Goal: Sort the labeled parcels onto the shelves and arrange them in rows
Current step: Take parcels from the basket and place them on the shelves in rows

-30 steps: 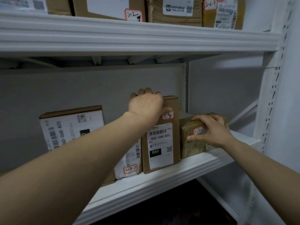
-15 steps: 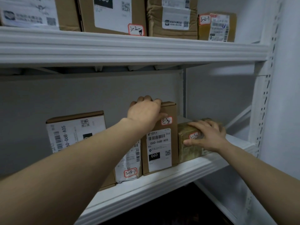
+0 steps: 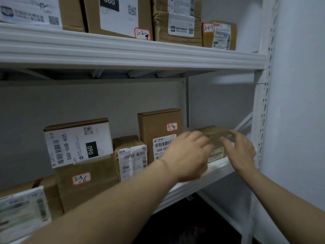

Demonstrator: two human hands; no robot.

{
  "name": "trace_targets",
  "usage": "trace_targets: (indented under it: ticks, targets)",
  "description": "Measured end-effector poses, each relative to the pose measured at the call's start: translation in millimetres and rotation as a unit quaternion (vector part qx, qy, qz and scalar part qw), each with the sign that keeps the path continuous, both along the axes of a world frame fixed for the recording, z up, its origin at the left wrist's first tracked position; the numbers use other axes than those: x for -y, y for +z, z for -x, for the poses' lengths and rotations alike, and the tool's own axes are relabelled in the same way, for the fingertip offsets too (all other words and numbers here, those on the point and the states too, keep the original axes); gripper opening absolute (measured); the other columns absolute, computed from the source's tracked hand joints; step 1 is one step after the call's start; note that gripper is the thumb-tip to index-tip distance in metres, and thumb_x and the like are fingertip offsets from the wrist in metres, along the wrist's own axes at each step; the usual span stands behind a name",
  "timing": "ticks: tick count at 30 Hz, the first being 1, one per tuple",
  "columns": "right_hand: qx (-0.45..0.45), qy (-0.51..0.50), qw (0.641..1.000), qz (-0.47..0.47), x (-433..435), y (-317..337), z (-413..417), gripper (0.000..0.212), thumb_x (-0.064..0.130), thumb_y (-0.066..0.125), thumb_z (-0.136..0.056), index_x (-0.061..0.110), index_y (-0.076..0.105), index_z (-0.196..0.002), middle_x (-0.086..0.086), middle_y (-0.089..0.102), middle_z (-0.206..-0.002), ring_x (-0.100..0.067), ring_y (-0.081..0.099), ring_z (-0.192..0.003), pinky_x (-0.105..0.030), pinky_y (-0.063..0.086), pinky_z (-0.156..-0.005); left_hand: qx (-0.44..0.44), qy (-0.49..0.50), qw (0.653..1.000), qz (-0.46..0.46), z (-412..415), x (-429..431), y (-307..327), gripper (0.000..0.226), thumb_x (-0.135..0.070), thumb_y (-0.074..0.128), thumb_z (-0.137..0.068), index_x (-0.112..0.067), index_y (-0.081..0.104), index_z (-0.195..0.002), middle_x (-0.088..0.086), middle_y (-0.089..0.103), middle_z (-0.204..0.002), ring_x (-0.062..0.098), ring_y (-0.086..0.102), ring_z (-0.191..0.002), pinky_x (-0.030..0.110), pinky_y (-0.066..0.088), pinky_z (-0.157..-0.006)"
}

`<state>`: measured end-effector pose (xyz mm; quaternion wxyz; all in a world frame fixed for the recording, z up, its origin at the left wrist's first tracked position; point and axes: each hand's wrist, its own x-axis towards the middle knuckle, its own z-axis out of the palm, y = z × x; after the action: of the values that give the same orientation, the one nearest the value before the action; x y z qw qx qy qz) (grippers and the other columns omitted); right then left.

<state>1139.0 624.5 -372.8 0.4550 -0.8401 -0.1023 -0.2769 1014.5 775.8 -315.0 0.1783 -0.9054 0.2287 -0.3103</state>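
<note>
On the middle shelf (image 3: 219, 167) a row of labeled parcels stands: a wide box marked 3-3-6 (image 3: 79, 147), a small taped parcel (image 3: 131, 155), a tall box marked 3-3-8 (image 3: 158, 124), and a low tape-wrapped parcel (image 3: 215, 134) at the right end. My left hand (image 3: 190, 154) is blurred in front of the tall box's label, fingers loose, reaching to the low parcel's left side. My right hand (image 3: 241, 150) lies with straight fingers against the low parcel's right side. Both hands hide most of that parcel's front.
The upper shelf (image 3: 140, 53) carries several labeled boxes, one marked 3-2-9 (image 3: 219, 35) at its right end. A perforated white upright (image 3: 262, 120) and the wall close the right side. A plastic-wrapped parcel (image 3: 21, 212) sits at the lower left. Below the shelf is dark.
My left hand has let go of the tall box's top and dropped right toward the low parcel. My right hand has shifted to that parcel's right side. The view has tilted up.
</note>
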Motion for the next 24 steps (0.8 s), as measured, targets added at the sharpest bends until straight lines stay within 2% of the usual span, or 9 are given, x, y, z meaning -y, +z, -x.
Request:
trace_targets:
  ticks: [3, 5, 7, 9, 12, 16, 18, 21, 24]
  targets:
    - [-0.059, -0.045, 0.996, -0.041, 18, -11, 10, 0.074, 0.06, 0.03, -0.073, 0.02, 0.052, -0.131, -0.009, 0.052, -0.136, -0.03, 0.039, -0.13, -0.043, 0.022, -0.11, -0.036, -0.023, 0.998, -0.039, -13, 10, -35, 0.027, -0.039, 0.061, -0.06, -0.022, 0.071, -0.077, -0.009, 0.066, -0.079, 0.015, 0.063, -0.082, 0.022, 0.046, -0.074]
    - [-0.082, -0.052, 0.995, -0.027, 25, -16, 11, 0.067, 0.061, 0.03, -0.079, 0.021, 0.055, -0.126, -0.007, 0.057, -0.13, -0.029, 0.044, -0.126, -0.042, 0.023, -0.108, -0.056, -0.04, 0.997, -0.04, -23, 15, -50, 0.03, -0.042, 0.075, -0.05, -0.022, 0.069, -0.071, -0.01, 0.064, -0.072, 0.014, 0.062, -0.077, 0.021, 0.046, -0.071]
    - [-0.105, -0.054, 0.993, -0.029, 25, -12, 8, 0.053, 0.055, 0.033, -0.092, 0.02, 0.055, -0.125, -0.008, 0.058, -0.128, -0.029, 0.045, -0.125, -0.04, 0.021, -0.108, -0.077, -0.031, 0.996, -0.036, -31, 22, -55, 0.03, -0.043, 0.076, -0.048, -0.022, 0.069, -0.069, -0.009, 0.064, -0.07, 0.014, 0.062, -0.074, 0.02, 0.047, -0.07]
    - [-0.127, -0.062, 0.99, -0.029, 24, 1, 3, 0.045, 0.047, 0.031, -0.098, 0.018, 0.056, -0.122, -0.009, 0.059, -0.125, -0.03, 0.045, -0.124, -0.04, 0.019, -0.11, -0.078, -0.028, 0.996, -0.018, -36, 28, -50, 0.026, -0.039, 0.071, -0.058, -0.021, 0.071, -0.077, -0.006, 0.066, -0.078, 0.016, 0.063, -0.08, 0.022, 0.047, -0.073]
    - [-0.137, -0.06, 0.988, -0.023, 19, 31, 5, 0.037, 0.043, 0.031, -0.099, 0.019, 0.058, -0.106, -0.006, 0.06, -0.104, -0.028, 0.05, -0.114, -0.042, 0.024, -0.109, -0.127, -0.005, 0.992, 0.0, -39, 29, -34, 0.029, -0.024, 0.055, -0.085, -0.013, 0.063, -0.11, 0.005, 0.061, -0.112, 0.026, 0.051, -0.111, 0.034, 0.04, -0.091]
    - [-0.115, -0.011, 0.992, -0.052, 17, 67, 24, 0.024, 0.035, 0.038, -0.099, 0.018, 0.054, -0.093, -0.005, 0.059, -0.098, -0.024, 0.053, -0.097, -0.034, 0.037, -0.084, -0.164, 0.015, 0.986, 0.005, -31, 24, -8, 0.033, -0.021, 0.052, -0.088, -0.009, 0.056, -0.119, 0.011, 0.055, -0.121, 0.03, 0.045, -0.119, 0.038, 0.034, -0.099]
    - [-0.114, -0.003, 0.993, -0.038, 22, 83, 40, 0.022, 0.034, 0.04, -0.098, 0.019, 0.056, -0.093, -0.003, 0.06, -0.097, -0.022, 0.054, -0.095, -0.031, 0.036, -0.079, -0.19, 0.019, 0.982, 0.011, -20, 25, 11, 0.035, -0.021, 0.051, -0.089, -0.009, 0.053, -0.121, 0.012, 0.053, -0.123, 0.031, 0.044, -0.119, 0.039, 0.033, -0.1]
    - [-0.13, 0.014, 0.991, -0.006, 33, 112, 70, 0.022, 0.031, 0.047, -0.097, 0.017, 0.06, -0.108, -0.002, 0.062, -0.107, -0.017, 0.056, -0.095, -0.032, 0.042, -0.085, -0.204, 0.035, 0.978, 0.02, 4, 33, 55, 0.035, -0.02, 0.049, -0.09, -0.01, 0.051, -0.124, 0.012, 0.053, -0.124, 0.031, 0.046, -0.118, 0.039, 0.033, -0.1]
    - [-0.152, 0.04, 0.987, 0.029, 41, 159, 102, 0.029, 0.029, 0.051, -0.096, 0.017, 0.056, -0.122, 0.001, 0.06, -0.114, -0.013, 0.058, -0.093, -0.032, 0.045, -0.088, -0.203, 0.027, 0.977, 0.058, 28, 40, 109, 0.038, -0.019, 0.053, -0.086, -0.011, 0.053, -0.123, 0.011, 0.058, -0.119, 0.032, 0.053, -0.111, 0.038, 0.04, -0.09]
